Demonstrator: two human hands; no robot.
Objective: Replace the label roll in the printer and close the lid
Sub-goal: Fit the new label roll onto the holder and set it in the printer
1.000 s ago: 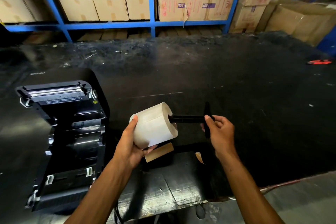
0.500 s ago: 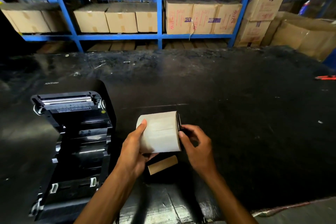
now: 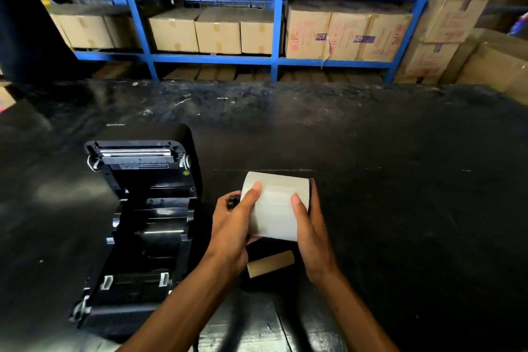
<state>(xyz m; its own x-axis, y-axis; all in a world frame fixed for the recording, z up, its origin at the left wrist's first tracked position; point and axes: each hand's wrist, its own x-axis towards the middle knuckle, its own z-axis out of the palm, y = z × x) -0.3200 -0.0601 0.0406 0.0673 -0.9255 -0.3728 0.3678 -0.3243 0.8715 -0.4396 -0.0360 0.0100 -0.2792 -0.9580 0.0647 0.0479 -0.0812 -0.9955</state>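
- The roll (image 3: 278, 206) is up off the table (image 3: 400, 208), held level between both our hands just right of the printer (image 3: 143, 226), its axis running left to right.
- Our left hand (image 3: 233, 226) is wrapped around the roll's left end, thumb lying across the white face, fingers curled by the black spindle tip (image 3: 233, 203) that pokes out there.
- Our right hand (image 3: 311, 231) clasps the right end, thumb on the face, fingers behind the black flange (image 3: 312, 194) that sits flush against the paper.
- We judge this two-sided hold keeps the spindle seated in the core and the roll square, ready to lower into the printer's bay.
- The printer's lid (image 3: 137, 157) stands open, tilted back, and the bay below looks empty, so the roll is not yet loaded.
- A bare cardboard core (image 3: 270, 263) lies on the table just below our hands, probably from the spent roll.
- Compared with a second ago, the spindle no longer sticks far out to the right: it has gone right through, and its tip now shows on the left.
- Half a second ago the right hand was pushing at the flange; now it has settled into a grip over the roll.
- Blue shelves (image 3: 277, 23) with boxes (image 3: 217, 28) stand beyond the table.
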